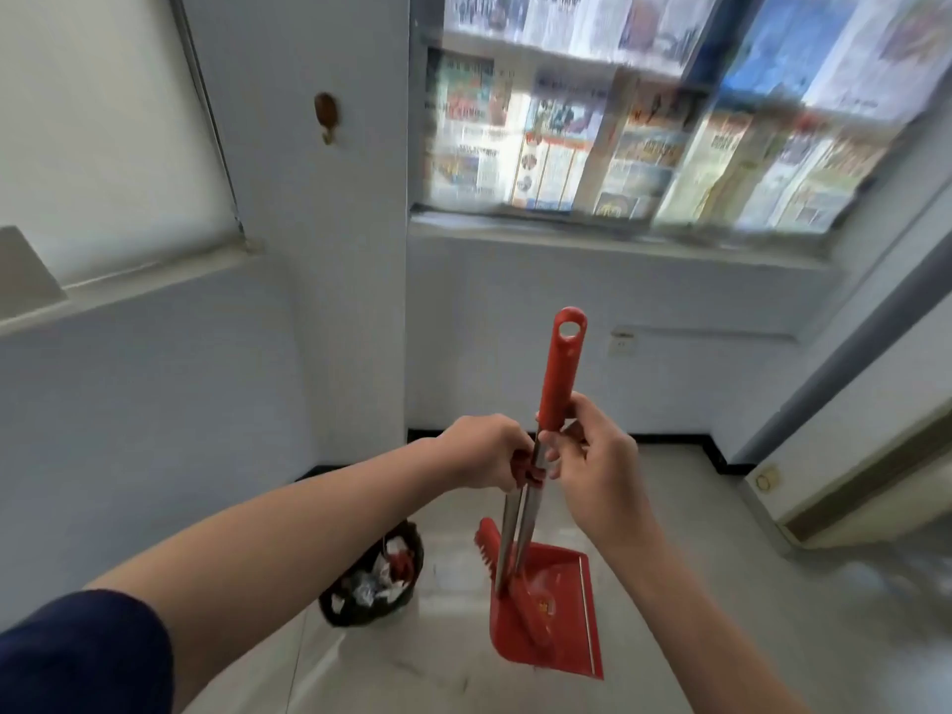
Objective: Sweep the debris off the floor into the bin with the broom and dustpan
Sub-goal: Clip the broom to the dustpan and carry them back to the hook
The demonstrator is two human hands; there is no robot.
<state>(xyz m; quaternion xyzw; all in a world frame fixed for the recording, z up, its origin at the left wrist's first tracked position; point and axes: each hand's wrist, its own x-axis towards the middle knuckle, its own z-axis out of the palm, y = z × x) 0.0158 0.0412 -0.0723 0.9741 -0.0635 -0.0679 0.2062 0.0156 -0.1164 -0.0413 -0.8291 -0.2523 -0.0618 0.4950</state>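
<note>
While seen from above in a pale-walled corner, with all listed left to right: dark blue sleeve [77,657] at lower left, bare forearm reaching inward. Black-lined bin [373,579] on the floor by the left wall, holding crumpled white and red scraps. Left hand [484,450] closed around a red clip where two thin metal shafts meet, knuckles up. Red broom handle [561,373] upright between both hands, hanging hole at its top. Right hand [592,461] curled loosely about the red grip's lower end, fingers partly bent, exact contact hard to judge. Red dustpan [561,626] below, standing on pale glossy floor [721,584] just right of the bin, comb-like teeth on its left rim, metal strip along its right edge. Broom head not made out; something red lying in the pan, unclear. Open floor behind and right of the pan up to a black skirting line; door frame cutting in at far right. Newspaper-covered window [618,121] above, blurred and unreadable. Small brown wall hook [325,115] upper left.
</note>
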